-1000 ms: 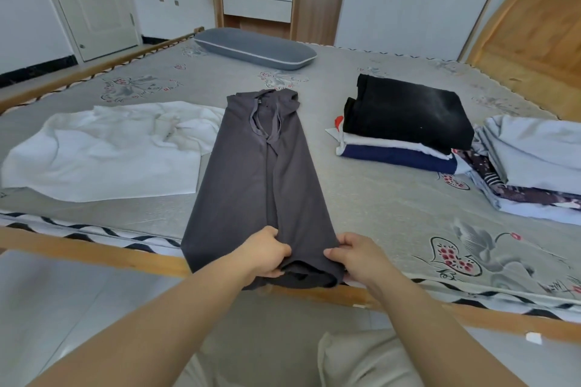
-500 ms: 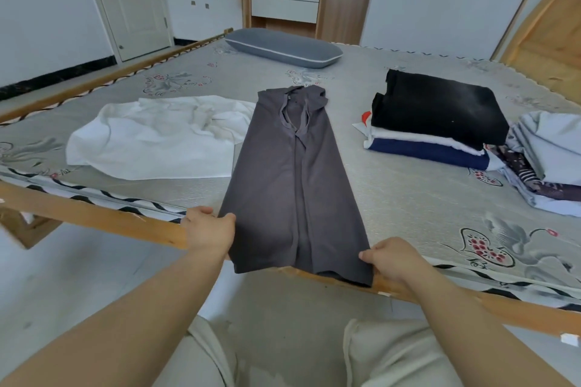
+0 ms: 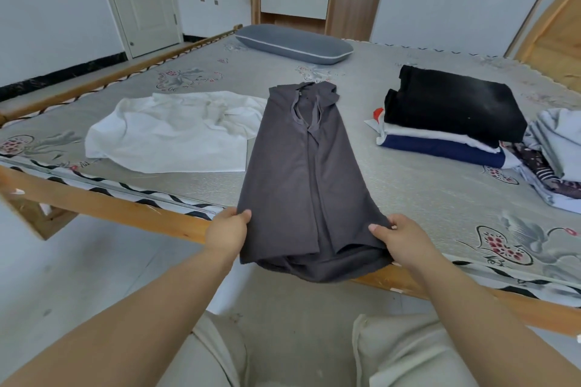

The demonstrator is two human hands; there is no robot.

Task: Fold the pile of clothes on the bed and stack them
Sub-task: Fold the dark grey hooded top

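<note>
Where the wooden bed frame [image 3: 125, 210] crosses the near view, two bare forearms reach up from five and seven o'clock, and both hands pinch the hem end of one dark grey shirt [image 3: 305, 173]. The left hand [image 3: 228, 232] grips the hem's left corner with its thumb on top of the cloth; the right hand [image 3: 401, 237] grips the right corner the same way, its fingers tucked under the cloth. That end is lifted off the mattress [image 3: 424, 198] and sags over the frame edge, while the rest of the shirt lies flat in a long narrow strip running toward twelve o'clock, collar farthest away. At ten o'clock of it one white garment [image 3: 169, 135] lies spread and rumpled, touching the shirt's left edge. At two o'clock stands one folded stack [image 3: 452, 122], three layers showing: black on top, white, then navy. Just past it at three o'clock sits a second pile [image 3: 553, 154] of pale and patterned clothes. One grey pillow [image 3: 294, 44] lies at twelve o'clock near the far edge. No readable writing shows on any of the clothes.
</note>
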